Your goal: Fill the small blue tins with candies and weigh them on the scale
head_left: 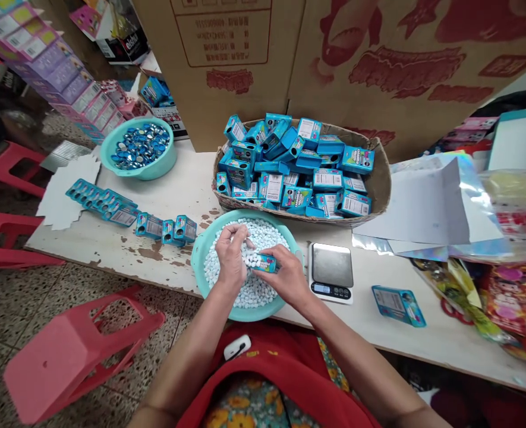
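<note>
Over a mint-green basin full of small white pellets, my right hand grips a small blue printed box between thumb and fingers. The box lies tilted on its side, its end facing my left hand. My left hand is closed, fingers curled, with white pellets showing at its palm side right by the box's end. Whether pellets are passing into the box cannot be made out. Just right of the basin sits a digital scale with a lit display.
Behind the basin stands a cut-down carton heaped with blue boxes. Several blue boxes line the table's left. Another basin holds shiny blue pieces. One flat blue box lies right. Red stools stand left.
</note>
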The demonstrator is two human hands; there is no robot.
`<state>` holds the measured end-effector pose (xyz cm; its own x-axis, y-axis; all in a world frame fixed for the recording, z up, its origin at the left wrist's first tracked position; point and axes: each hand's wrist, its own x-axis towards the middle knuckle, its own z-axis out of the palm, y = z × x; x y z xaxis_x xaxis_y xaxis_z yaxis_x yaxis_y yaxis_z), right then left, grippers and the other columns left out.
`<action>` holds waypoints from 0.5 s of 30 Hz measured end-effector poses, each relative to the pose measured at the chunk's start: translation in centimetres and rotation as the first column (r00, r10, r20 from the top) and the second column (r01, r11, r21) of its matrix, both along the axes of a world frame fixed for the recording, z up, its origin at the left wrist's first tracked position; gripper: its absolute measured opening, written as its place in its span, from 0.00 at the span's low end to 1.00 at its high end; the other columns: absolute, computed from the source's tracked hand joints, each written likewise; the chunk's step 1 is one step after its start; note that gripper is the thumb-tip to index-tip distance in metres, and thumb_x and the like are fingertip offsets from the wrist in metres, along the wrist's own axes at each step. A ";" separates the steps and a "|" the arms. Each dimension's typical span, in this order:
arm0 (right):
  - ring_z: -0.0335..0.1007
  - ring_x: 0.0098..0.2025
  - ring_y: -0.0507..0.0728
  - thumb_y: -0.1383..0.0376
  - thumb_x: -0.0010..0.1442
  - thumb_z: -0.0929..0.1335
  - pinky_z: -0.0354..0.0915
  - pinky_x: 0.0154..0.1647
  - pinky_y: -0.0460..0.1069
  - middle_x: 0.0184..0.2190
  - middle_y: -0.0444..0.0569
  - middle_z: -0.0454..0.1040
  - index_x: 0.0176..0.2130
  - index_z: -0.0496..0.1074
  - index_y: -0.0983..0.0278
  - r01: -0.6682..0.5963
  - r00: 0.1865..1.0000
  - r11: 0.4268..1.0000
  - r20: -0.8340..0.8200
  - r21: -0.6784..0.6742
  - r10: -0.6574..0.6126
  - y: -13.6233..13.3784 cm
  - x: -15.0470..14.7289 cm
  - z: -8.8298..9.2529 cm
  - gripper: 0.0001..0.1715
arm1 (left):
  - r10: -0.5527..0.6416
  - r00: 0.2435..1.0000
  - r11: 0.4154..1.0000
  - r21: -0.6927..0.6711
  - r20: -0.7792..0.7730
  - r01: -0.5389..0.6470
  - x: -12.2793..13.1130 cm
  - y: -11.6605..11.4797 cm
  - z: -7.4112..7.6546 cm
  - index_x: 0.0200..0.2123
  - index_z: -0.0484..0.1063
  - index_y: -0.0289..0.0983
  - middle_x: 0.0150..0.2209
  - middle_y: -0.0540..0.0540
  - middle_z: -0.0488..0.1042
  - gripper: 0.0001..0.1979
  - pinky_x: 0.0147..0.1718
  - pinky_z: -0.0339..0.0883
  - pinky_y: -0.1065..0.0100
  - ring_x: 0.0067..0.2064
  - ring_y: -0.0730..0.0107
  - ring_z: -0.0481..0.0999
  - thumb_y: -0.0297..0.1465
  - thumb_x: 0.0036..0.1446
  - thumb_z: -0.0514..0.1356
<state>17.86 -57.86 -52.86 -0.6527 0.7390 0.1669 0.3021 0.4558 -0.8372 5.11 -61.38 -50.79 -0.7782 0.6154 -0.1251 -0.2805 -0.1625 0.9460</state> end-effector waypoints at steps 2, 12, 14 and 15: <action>0.70 0.41 0.60 0.62 0.49 0.75 0.65 0.41 0.53 0.36 0.48 0.73 0.41 0.72 0.59 0.001 1.000 1.000 -0.005 -0.004 -0.001 0.1 0.1 0.1 0.18 | 0.008 1.000 1.000 -0.009 -0.001 -0.008 0.1 0.1 0.0 0.28 0.65 0.36 0.26 0.53 0.66 0.10 0.28 0.65 0.71 0.22 0.79 0.66 0.35 0.52 0.62; 0.70 0.40 0.60 0.63 0.48 0.75 0.64 0.41 0.53 0.35 0.47 0.73 0.40 0.72 0.60 -0.017 1.000 1.000 -0.015 0.003 0.017 0.6 0.4 0.5 0.18 | -0.024 1.000 1.000 0.008 0.018 0.024 0.4 0.4 0.3 0.29 0.65 0.36 0.26 0.52 0.67 0.11 0.23 0.63 0.73 0.22 0.79 0.66 0.36 0.53 0.61; 0.70 0.40 0.60 0.63 0.48 0.75 0.64 0.42 0.54 0.35 0.47 0.73 0.41 0.72 0.60 -0.017 1.000 1.000 -0.015 0.007 0.018 0.7 0.3 0.5 0.18 | -0.026 1.000 1.000 0.013 0.003 0.026 0.5 0.4 0.5 0.29 0.64 0.36 0.25 0.52 0.67 0.11 0.23 0.63 0.73 0.22 0.78 0.66 0.36 0.53 0.61; 0.69 0.40 0.60 0.63 0.48 0.75 0.64 0.42 0.54 0.35 0.47 0.73 0.40 0.72 0.59 -0.016 1.000 1.000 -0.015 0.006 0.016 0.7 0.3 0.5 0.18 | -0.020 1.000 1.000 0.007 -0.002 0.020 0.5 0.4 0.5 0.29 0.64 0.36 0.25 0.52 0.67 0.11 0.23 0.63 0.73 0.22 0.78 0.66 0.36 0.53 0.61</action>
<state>18.16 -57.20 -52.32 -0.6619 0.7273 0.1813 0.2821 0.4657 -0.8388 5.58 -60.99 -50.25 -0.7657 0.6321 -0.1189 -0.2820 -0.1638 0.9453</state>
